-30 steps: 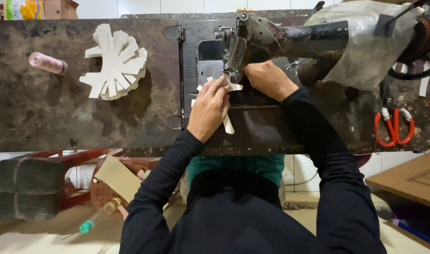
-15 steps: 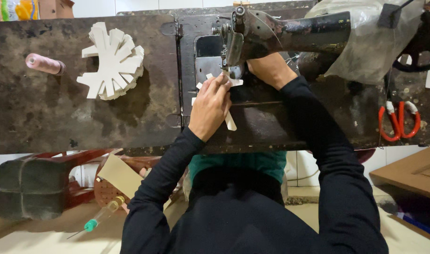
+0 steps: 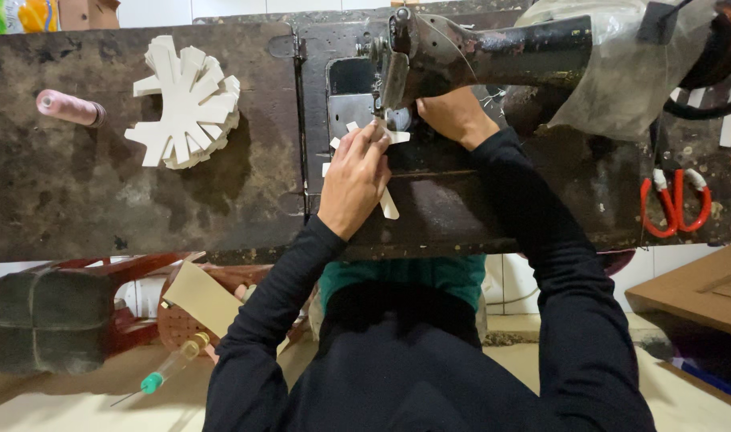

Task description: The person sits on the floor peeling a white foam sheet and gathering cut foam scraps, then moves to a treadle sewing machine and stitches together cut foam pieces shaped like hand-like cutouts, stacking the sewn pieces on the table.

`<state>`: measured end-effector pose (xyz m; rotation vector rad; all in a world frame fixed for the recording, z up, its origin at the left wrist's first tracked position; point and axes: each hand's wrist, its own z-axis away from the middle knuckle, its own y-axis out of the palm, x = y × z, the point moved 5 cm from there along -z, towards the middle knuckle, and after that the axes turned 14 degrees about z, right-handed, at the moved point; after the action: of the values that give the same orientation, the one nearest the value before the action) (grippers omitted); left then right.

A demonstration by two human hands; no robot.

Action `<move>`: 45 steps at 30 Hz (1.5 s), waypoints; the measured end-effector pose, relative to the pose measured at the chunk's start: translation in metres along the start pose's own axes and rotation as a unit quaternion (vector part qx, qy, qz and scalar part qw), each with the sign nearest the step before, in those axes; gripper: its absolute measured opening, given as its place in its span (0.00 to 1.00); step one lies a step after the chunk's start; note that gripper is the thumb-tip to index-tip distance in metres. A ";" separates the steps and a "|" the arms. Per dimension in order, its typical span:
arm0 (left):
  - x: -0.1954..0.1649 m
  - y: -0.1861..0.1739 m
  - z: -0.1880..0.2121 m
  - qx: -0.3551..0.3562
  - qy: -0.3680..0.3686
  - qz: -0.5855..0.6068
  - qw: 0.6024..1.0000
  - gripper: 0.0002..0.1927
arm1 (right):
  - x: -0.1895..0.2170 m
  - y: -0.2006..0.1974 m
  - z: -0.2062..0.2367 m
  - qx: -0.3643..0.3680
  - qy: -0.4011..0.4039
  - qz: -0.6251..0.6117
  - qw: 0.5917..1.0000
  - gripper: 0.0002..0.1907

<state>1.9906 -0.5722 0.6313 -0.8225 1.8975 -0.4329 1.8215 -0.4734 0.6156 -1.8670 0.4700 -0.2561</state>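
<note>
- White strips, thin and light by the look of them, are lying crossed on the sewing machine bed under the needle.
- The left hand is pressing them flat, fingers together.
- The right hand is resting behind the needle; its grip cannot be told.
- Judged floppy: best held flat near the needle.
- A stack of strips is sitting on the dark worktop.

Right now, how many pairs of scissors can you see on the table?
1. The red-handled scissors lie at the right end of the worn table, right of the sewing machine, well clear of both hands. Others may be hidden under the machine's plastic cover.
</note>
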 end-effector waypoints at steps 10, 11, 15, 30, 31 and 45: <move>-0.001 -0.001 0.000 -0.002 -0.004 -0.024 1.000 0.19 | -0.001 -0.003 -0.004 -0.037 0.019 -0.056 0.998 0.13; -0.001 -0.001 0.000 -0.002 -0.001 -0.025 1.000 0.19 | -0.001 -0.004 -0.004 -0.040 0.021 -0.067 0.997 0.13; 0.000 0.001 -0.001 0.009 -0.007 -0.026 1.000 0.20 | -0.003 -0.002 -0.007 -0.038 0.026 -0.075 0.996 0.15; 0.006 0.005 -0.004 0.015 -0.009 -0.046 0.999 0.20 | -0.010 0.011 -0.002 -0.059 0.041 -0.117 0.991 0.15; 0.007 0.005 -0.005 0.015 -0.006 -0.050 0.999 0.21 | -0.012 0.010 0.000 -0.067 0.064 -0.159 0.983 0.14; 0.011 -0.003 -0.014 0.042 0.014 -0.087 0.995 0.18 | -0.034 0.031 0.034 -0.021 0.002 0.210 0.977 0.03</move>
<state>1.9759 -0.5833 0.6323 -0.9340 1.8265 -0.6291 1.7981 -0.4382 0.5768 -1.7589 0.8627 0.0350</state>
